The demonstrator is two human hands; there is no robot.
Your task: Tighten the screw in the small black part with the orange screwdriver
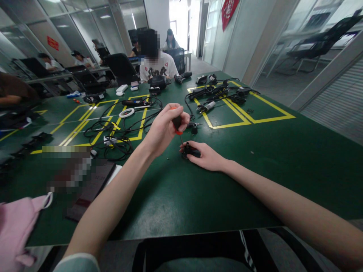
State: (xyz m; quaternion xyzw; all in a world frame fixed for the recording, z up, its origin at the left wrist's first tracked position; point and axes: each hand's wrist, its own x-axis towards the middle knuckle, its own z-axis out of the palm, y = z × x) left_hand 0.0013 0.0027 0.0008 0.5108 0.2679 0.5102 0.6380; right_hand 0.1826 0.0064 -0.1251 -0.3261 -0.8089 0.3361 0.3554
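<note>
Green table (176,204): cables (239,97) inside yellow outline (273,119). Left hand (168,122) curled round screwdriver (177,122); right hand (205,155) pinching black part (195,152).

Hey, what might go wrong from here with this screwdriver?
The screwdriver could slip and jab the right hand, which holds the black part close to the tip. The part might also twist or tip if the left hand pushes hard, since only the right hand seems to steady it.

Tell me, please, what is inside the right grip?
The right grip holds a small black part, partly visible from above; the portion which the grip covers cannot be seen.
</note>
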